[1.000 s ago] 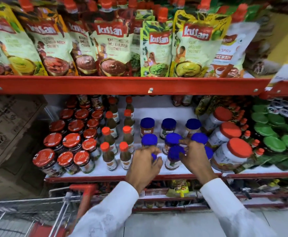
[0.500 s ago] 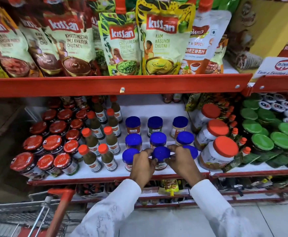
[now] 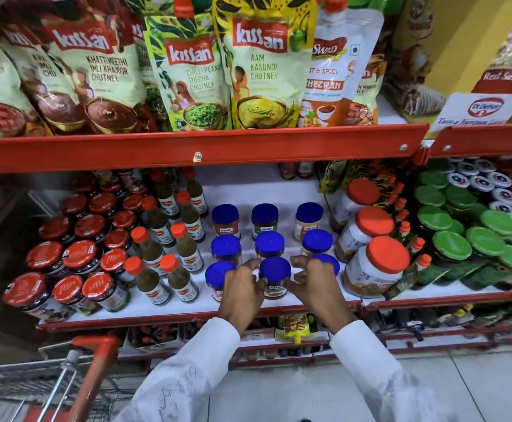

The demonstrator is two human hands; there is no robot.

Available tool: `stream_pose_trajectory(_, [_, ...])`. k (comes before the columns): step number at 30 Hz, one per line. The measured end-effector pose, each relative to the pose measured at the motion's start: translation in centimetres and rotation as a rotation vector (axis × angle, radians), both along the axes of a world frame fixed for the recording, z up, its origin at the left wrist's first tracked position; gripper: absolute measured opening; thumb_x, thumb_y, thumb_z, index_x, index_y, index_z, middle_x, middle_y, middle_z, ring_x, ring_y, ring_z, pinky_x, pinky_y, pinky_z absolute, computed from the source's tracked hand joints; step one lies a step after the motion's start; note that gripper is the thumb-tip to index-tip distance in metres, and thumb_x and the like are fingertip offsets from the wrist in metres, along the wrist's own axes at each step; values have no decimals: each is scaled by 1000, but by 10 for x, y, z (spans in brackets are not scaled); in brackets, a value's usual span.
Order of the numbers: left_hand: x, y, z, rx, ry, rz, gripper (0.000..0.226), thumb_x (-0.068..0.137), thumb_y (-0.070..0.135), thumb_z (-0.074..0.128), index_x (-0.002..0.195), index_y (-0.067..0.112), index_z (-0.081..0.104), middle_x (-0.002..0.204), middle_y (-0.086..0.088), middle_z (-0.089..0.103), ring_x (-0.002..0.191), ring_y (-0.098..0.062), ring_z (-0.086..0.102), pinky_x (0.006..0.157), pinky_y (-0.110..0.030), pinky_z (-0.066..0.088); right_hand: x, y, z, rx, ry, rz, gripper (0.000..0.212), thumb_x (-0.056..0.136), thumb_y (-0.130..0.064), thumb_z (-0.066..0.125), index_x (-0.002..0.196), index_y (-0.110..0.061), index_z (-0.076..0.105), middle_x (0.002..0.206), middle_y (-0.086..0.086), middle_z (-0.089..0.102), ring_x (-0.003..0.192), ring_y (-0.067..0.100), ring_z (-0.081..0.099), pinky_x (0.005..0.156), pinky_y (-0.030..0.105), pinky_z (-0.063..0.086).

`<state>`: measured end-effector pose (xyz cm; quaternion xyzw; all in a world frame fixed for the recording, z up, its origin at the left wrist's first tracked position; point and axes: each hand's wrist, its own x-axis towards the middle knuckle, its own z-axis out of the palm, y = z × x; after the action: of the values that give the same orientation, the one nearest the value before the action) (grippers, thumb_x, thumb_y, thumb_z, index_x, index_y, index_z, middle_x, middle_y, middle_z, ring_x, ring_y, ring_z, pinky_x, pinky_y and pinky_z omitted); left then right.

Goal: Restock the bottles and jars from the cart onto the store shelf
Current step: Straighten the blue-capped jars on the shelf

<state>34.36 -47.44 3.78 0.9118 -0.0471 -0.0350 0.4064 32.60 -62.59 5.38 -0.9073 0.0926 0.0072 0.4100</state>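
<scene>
**Both hands on the front blue-lid jar, middle shelf**

So from my head cam I'm looking down at the white shelf (image 3: 187,303) with the red front lip. My left hand (image 3: 242,287) and right hand (image 3: 312,284) are cupped on either side of one blue-lid jar (image 3: 274,277) in the near row, right at the shelf edge. Fingers of both are curled in and pressing the jar's sides, thumbs low against the label, so together they pinch that one jar between them. It's standing upright on the shelf.

Just left of it, touching my left hand, is another blue-lid jar (image 3: 218,277). To the right there's one more blue lid (image 3: 329,261), mostly hidden behind my right fingers. Behind those sit two more rows of three blue jars, the far row (image 3: 265,216) showing orange, green and pale contents.

Left of the blue block: brown sauce bottles with orange caps (image 3: 169,269), then dark jars with red lids (image 3: 78,257) at the far left. Right side has three big white jars with orange lids (image 3: 387,258) lying tilted, then green-lid jars (image 3: 452,245) further right.

Upper shelf is packed with Kissan chutney pouches (image 3: 260,65). The cart (image 3: 93,370), with its red handle, is at the near left, below the shelf; can't see what's in it.
</scene>
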Motion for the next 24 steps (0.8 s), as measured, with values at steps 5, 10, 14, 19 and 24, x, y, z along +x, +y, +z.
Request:
stream_pose_trajectory(5, [-8, -19, 16, -16, -207, -12, 35, 89, 5, 62, 120, 19, 64, 115, -8, 66, 99, -25, 64, 89, -40, 56, -18, -43, 11, -38, -94, -140, 28, 75, -3, 74, 101, -14, 73, 83, 0, 74, 71, 17, 70, 74, 28, 57])
stream_pose_trajectory(10, [-5, -68, 21, -44, -96, -130, 37, 87, 1, 60, 122, 13, 62, 99, -12, 71, 85, -22, 65, 83, -41, 59, -17, -78, 6, -117, -123, -180, 41, 77, -4, 73, 118, -8, 67, 106, 12, 74, 69, 17, 62, 72, 26, 48])
stream_pose_trajectory(14, [-1, -96, 14, -2, -33, -181, 41, 85, -1, 61, 123, 15, 60, 110, -10, 72, 97, -26, 67, 86, -38, 57, -12, -84, 0, -124, -44, -96, 48, 80, -5, 70, 127, -5, 60, 115, 15, 72, 70, 18, 59, 72, 23, 43])
stream_pose_trajectory(19, [3, -104, 5, 0, -21, -134, 33, 83, 2, 66, 114, 15, 67, 105, -6, 75, 92, -22, 68, 85, -37, 58, -9, -91, 1, -61, -43, -45, 40, 83, 5, 60, 122, -6, 63, 115, 16, 72, 76, 23, 64, 75, 22, 43])
stream_pose_trajectory(24, [-2, -108, 1, -46, -15, -119, 38, 83, 2, 68, 119, 14, 66, 113, -6, 74, 100, -22, 69, 91, -33, 56, -7, -99, -3, -44, -44, -24, 42, 83, 5, 59, 123, -6, 63, 113, 17, 72, 93, 31, 68, 79, 27, 47])
